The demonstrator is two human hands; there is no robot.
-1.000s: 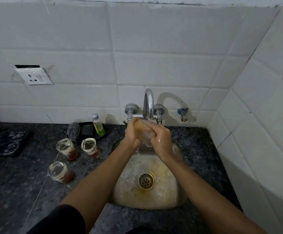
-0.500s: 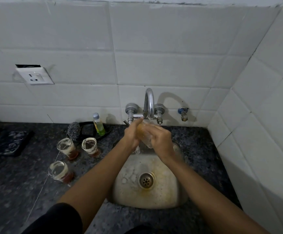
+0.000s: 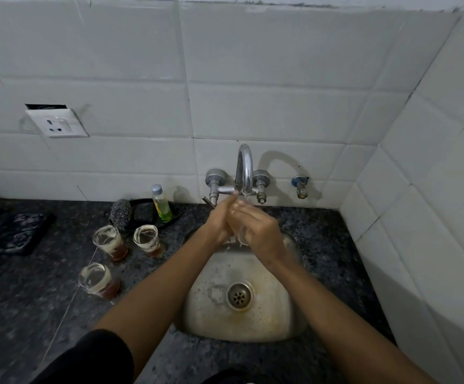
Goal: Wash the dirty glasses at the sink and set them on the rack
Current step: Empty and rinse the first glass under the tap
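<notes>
Both my hands meet under the faucet [image 3: 244, 169] above the steel sink [image 3: 277, 320]. My right hand [image 3: 262, 235] curls its fingers round a clear glass [image 3: 240, 234], which is mostly hidden between the hands. My left hand [image 3: 221, 218] lies against the glass's left side with its fingers stretched up toward the spout. Three dirty glasses with white foam rims and brown dregs stand on the counter left of the sink: one at the back left [image 3: 111, 242], one at the back right [image 3: 147, 240], one nearer me [image 3: 98, 280].
A small bottle of green liquid [image 3: 162, 205], a steel scrubber [image 3: 120, 212] and a black tray [image 3: 142, 213] sit by the wall. A dark flat object [image 3: 9, 234] lies at the far left. A wall socket [image 3: 56, 123] and a small side tap [image 3: 300, 186] are on the tiles.
My hands have stayed under the faucet and rubbed the glass. The left hand's fingers have stretched upward, and the yellowish tint between the hands has gone.
</notes>
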